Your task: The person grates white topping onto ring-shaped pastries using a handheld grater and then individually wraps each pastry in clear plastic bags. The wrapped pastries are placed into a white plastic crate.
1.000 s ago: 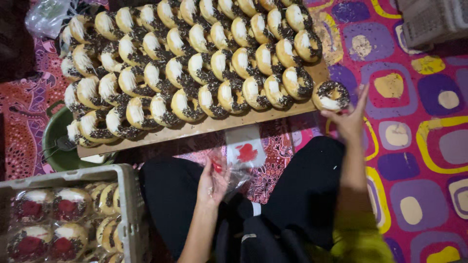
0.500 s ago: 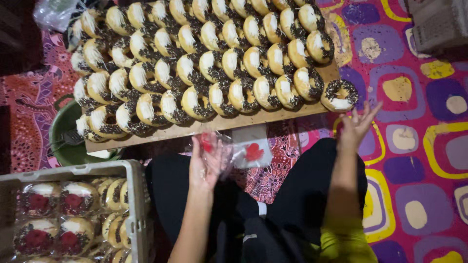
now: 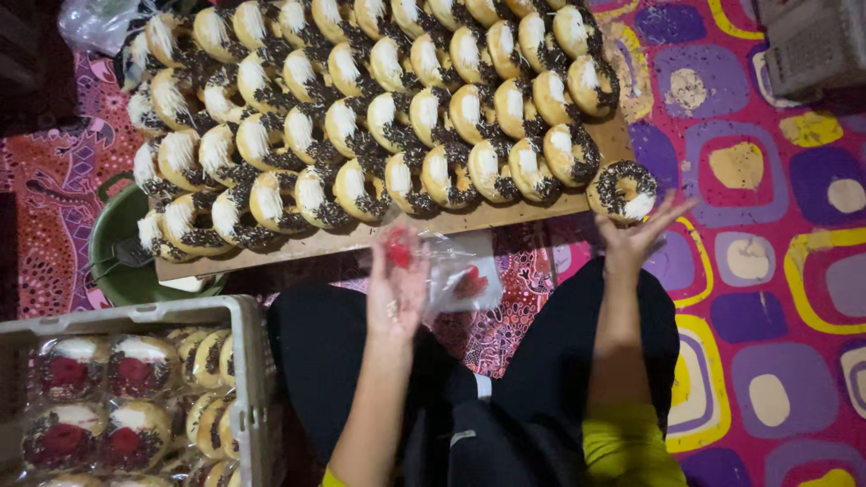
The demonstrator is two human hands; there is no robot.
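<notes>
Left hand (image 3: 397, 284) pinched on a clear bag (image 3: 458, 278), blurred. Right hand (image 3: 636, 236) spread open, fingertips just under the end donut (image 3: 621, 189); contact hard to tell.

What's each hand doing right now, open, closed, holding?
Left hand: closed on a clear plastic bag.
Right hand: open, fingers spread just below the end doughnut; contact cannot be told.

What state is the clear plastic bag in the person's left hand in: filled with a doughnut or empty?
Empty. The clear bag in the left hand looks flat, with nothing inside; the right hand is at the end doughnut.
</notes>
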